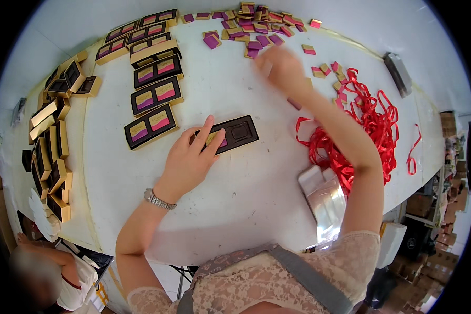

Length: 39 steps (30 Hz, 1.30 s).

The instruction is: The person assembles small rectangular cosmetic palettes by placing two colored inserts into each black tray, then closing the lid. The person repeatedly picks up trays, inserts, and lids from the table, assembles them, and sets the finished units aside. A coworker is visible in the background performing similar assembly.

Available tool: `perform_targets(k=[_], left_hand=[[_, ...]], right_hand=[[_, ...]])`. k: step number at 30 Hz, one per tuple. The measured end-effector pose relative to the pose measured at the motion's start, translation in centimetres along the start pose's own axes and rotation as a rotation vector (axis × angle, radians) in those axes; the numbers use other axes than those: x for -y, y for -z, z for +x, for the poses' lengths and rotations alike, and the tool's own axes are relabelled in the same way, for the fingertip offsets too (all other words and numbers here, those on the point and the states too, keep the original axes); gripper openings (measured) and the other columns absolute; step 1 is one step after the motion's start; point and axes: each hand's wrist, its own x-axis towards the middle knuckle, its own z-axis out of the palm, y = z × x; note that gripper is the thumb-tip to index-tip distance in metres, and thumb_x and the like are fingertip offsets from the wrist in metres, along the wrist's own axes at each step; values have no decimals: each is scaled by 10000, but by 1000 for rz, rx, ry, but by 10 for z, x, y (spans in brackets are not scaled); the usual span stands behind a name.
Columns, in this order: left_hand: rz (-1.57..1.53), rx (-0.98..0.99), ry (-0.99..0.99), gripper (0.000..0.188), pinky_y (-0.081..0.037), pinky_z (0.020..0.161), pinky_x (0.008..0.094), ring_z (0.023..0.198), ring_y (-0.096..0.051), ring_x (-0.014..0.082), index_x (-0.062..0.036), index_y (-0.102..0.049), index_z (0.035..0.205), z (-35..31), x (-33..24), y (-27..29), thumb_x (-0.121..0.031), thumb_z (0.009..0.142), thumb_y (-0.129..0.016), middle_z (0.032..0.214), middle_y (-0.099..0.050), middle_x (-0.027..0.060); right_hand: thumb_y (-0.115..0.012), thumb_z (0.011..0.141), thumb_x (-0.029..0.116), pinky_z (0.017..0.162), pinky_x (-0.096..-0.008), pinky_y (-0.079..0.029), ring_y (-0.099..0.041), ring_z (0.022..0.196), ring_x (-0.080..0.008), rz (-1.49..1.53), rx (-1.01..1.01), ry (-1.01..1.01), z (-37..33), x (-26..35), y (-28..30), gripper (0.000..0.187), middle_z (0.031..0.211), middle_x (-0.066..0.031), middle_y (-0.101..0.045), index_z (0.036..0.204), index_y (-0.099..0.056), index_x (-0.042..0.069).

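My left hand [188, 156] steadies a small dark two-compartment box [249, 123] with gold sides, its spread fingers reaching across the left half. A gold-and-purple wrapped square [221, 141] shows under those fingers. The right compartment [240, 131] holds no square. My right hand [282, 68] is stretched far out by a heap of small wrapped squares [255, 23] in gold, purple and pink. Motion smears its fingers, so whether it holds anything cannot be made out.
Filled boxes [152, 125] stand in a column at left. More gold-sided boxes [49, 146] pile along the left edge. Red ribbon [371, 131] lies tangled at right, beside a clear plastic-wrapped pack [324, 201]. A dark grey block [397, 73] stands far right. Another person [63, 267] is at lower left.
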Motion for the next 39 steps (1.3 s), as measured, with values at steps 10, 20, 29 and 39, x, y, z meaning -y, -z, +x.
perform_targets(k=[10, 20, 29, 39], left_hand=[[-41, -15, 70, 589, -453, 989, 444, 1109, -515, 316, -193, -611, 1311, -14, 44, 31, -126, 743, -750, 1403, -502, 57], [-238, -102, 50, 569, -471, 978, 406, 1206, -487, 341, -126, -610, 1302, -14, 36, 18, -94, 760, -781, 1414, -472, 108], [133, -359, 426, 368, -512, 875, 386, 1076, -598, 277, -78, -638, 1200, -55, 89, 84, -265, 891, -704, 1167, -642, 123], [757, -256, 827, 735, -452, 1052, 379, 1267, -533, 295, -66, -420, 1435, -200, 151, 141, -4, 759, -704, 1424, -520, 145]], right_hand=[[-600, 903, 219, 805, -420, -542, -671, 904, -349, -126, 130, -486, 32, -110, -4, 265, 946, -164, -711, 1120, -722, 125], [-673, 847, 160, 989, -444, -474, -545, 1231, -292, 10, 433, 613, -35, 106, 32, 395, 1342, -129, -573, 1202, -627, -7], [-650, 878, 175, 1126, -513, -326, -364, 1404, -381, 237, 585, 457, -53, 97, 7, 636, 1541, -212, -334, 1432, -411, -25], [-737, 833, 183, 1061, -412, -444, -462, 1326, -380, 726, 496, 88, -42, 112, -25, 599, 1470, -187, -450, 1334, -488, -32]])
